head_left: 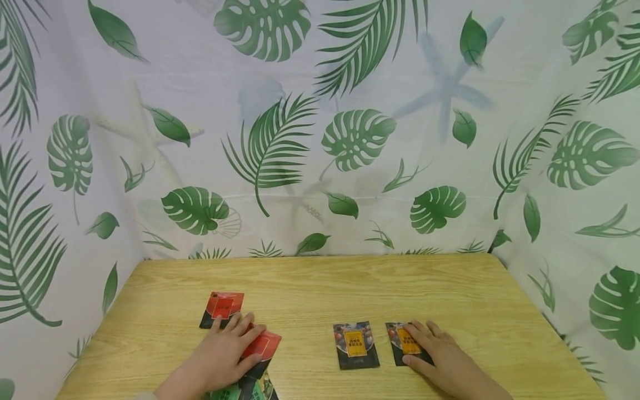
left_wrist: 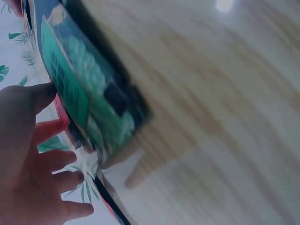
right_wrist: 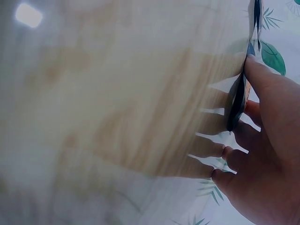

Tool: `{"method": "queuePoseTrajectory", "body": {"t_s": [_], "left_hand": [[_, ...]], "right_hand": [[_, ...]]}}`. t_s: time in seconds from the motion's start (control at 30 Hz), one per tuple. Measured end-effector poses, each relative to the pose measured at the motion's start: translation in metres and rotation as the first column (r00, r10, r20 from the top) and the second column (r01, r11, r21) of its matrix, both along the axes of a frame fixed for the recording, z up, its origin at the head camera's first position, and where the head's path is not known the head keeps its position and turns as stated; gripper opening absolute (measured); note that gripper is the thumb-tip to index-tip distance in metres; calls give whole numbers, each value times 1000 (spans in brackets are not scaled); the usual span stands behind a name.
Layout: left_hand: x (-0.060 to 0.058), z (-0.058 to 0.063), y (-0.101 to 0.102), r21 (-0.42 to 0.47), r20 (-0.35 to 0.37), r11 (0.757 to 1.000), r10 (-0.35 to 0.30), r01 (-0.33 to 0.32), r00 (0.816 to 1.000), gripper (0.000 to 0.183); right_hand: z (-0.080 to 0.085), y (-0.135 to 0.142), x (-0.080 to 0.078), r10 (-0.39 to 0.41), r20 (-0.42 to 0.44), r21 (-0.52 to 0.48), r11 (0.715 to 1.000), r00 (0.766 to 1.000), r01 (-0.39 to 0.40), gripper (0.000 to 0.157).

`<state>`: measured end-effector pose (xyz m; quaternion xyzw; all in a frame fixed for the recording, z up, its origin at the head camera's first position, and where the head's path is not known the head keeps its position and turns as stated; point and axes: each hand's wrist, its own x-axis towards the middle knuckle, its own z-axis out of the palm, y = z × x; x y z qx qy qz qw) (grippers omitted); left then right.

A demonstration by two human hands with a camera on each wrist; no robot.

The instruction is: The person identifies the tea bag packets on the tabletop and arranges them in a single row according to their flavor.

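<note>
My left hand holds a red-and-black flat packet between thumb and index finger, the other fingers spread to the left. Partly under that packet and wrist lie green-labelled packets, one of them a green packet close up in the left wrist view. Another red packet lies just beyond the left fingertips. On the right, my right hand grips a dark packet with a yellow label, index finger at its top and thumb at its lower edge. A matching yellow-labelled packet lies flat to its left.
The wooden table runs back to a white leaf-printed curtain. More of this cloth hangs along the left and right sides.
</note>
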<state>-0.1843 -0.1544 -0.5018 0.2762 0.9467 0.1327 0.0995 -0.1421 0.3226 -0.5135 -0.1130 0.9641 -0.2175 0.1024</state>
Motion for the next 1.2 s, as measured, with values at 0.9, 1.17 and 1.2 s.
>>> {"method": "queuePoseTrajectory", "body": {"t_s": [0.9, 1.17, 1.2], "left_hand": [[-1, 2, 15, 9, -29, 991, -132, 133, 991, 65], [-1, -1, 31, 4, -32, 990, -141, 141, 989, 67], [-1, -1, 32, 3, -27, 990, -144, 144, 989, 67]], "right_hand": [[-1, 1, 2, 8, -17, -2, 1000, 1000, -8, 80], [2, 0, 3, 11, -11, -11, 1000, 1000, -12, 80], [2, 0, 3, 11, -13, -10, 1000, 1000, -11, 80]]}}
